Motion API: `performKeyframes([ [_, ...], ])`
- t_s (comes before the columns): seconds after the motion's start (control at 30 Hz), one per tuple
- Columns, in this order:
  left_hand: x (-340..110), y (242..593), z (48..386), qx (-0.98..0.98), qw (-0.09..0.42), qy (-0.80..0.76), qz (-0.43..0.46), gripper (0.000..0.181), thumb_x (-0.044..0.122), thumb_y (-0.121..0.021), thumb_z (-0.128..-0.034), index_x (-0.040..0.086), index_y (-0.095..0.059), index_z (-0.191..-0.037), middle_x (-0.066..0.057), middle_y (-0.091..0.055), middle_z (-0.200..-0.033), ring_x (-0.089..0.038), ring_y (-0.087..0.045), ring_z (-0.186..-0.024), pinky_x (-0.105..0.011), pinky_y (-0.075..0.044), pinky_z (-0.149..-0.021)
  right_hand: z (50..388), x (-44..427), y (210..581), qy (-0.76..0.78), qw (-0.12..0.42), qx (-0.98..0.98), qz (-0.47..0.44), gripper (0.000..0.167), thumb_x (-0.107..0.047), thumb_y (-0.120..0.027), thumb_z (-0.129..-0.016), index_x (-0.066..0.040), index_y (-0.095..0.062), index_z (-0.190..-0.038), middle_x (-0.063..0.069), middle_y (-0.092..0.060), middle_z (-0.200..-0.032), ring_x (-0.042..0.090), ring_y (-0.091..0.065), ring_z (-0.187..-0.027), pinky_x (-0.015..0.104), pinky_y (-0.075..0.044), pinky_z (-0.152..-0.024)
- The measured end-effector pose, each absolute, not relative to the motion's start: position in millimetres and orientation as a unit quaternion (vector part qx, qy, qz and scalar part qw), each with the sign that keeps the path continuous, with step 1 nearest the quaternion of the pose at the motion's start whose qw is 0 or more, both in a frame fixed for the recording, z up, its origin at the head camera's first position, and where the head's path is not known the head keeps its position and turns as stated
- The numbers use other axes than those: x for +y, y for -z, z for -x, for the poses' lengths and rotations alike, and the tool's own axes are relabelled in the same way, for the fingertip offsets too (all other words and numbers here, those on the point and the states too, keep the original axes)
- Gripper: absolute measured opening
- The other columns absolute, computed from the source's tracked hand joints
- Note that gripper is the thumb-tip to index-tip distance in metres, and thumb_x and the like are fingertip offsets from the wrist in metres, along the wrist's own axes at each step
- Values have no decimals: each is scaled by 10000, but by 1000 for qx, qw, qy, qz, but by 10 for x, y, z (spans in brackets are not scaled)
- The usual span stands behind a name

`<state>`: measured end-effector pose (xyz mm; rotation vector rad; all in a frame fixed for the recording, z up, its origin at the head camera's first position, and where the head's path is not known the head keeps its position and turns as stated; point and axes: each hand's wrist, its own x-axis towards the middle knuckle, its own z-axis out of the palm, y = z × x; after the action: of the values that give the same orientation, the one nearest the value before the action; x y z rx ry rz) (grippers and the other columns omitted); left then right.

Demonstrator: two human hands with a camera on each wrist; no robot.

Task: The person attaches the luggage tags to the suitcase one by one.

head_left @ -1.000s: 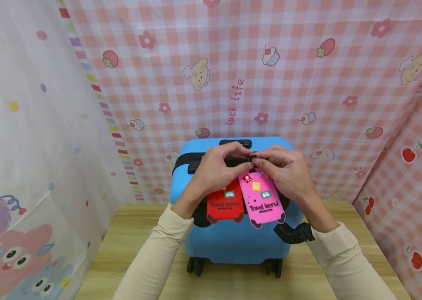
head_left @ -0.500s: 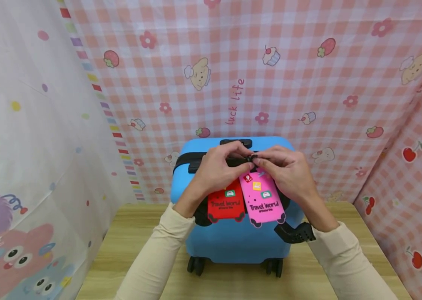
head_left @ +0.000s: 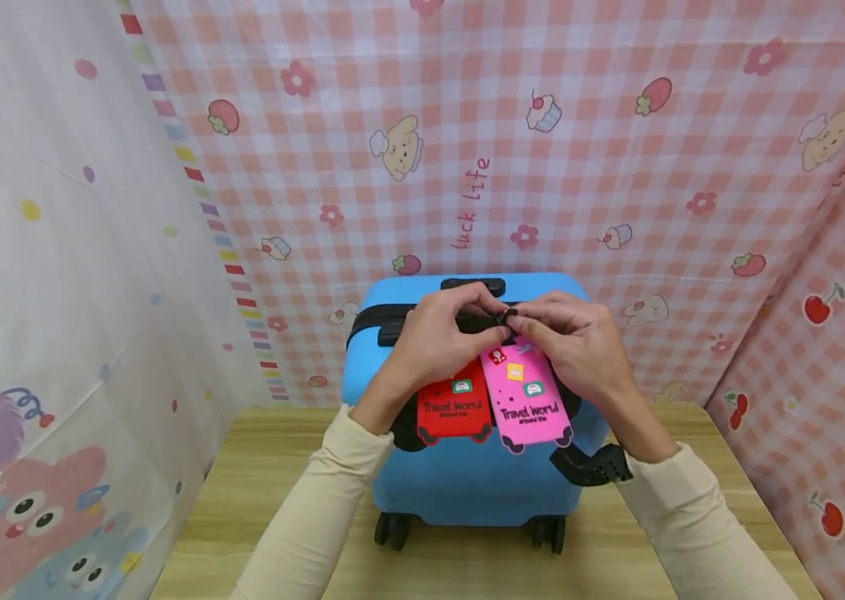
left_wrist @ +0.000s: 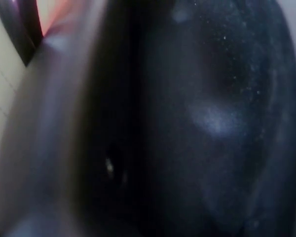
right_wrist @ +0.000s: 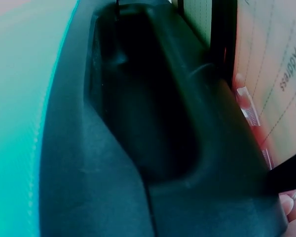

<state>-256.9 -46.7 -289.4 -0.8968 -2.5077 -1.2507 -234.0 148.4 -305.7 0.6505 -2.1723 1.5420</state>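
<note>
A light blue suitcase (head_left: 478,487) stands upright on the wooden table in the head view. In front of it hang a red luggage tag (head_left: 454,423) and a pink luggage tag (head_left: 523,396). My left hand (head_left: 433,337) and right hand (head_left: 580,337) meet at the pink tag's black strap (head_left: 510,320), each pinching it between thumb and fingers. Fingers hide most of the strap's fastening. A black handle with a deep recess (right_wrist: 148,98) and a tag's printed address card (right_wrist: 269,64) fill the right wrist view. Only a dark blurred surface (left_wrist: 212,123) shows in the left wrist view.
The table (head_left: 265,475) spreads to both sides of the suitcase. A pink checked cloth (head_left: 467,125) hangs close behind it, and a white printed cloth (head_left: 92,250) hangs on the left. The suitcase has black wheels (head_left: 392,531) and a black top handle (head_left: 484,287).
Hardly anything differs. The hands stay at the strap and the tags shift very slightly to the right and up.
</note>
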Motion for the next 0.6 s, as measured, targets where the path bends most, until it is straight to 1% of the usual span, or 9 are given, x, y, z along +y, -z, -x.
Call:
performKeyframes([
  [0.17,-463,2884,2565,-854,100,414,299,134,248,-729,-893,222,-711,-1023,59,-718,-1004,-59,-639,-899,-311,-507,-802,2346,1485,3058,-551,203,-775,-234,154,-63,-693,-921,-9,-778,-1037,111,-702,-960,112,-628,-783,214,-540,-585],
  [0.4,-465,2877,2564,-857,99,407,300,138,257,-731,-894,229,-703,-1026,68,-712,-1021,-59,-635,-902,-312,-503,-796,2352,1485,3054,-557,211,-768,-237,143,-61,-699,-915,-19,-784,-1023,57,-701,-943,126,-615,-753,217,-531,-558],
  [0.6,-468,2884,2574,-854,97,409,306,146,260,-728,-894,236,-704,-1036,74,-713,-1021,-50,-642,-891,-310,-503,-794,2338,1490,3060,-563,219,-759,-245,134,-28,-700,-905,-1,-783,-1006,72,-709,-931,120,-612,-742,208,-525,-573],
])
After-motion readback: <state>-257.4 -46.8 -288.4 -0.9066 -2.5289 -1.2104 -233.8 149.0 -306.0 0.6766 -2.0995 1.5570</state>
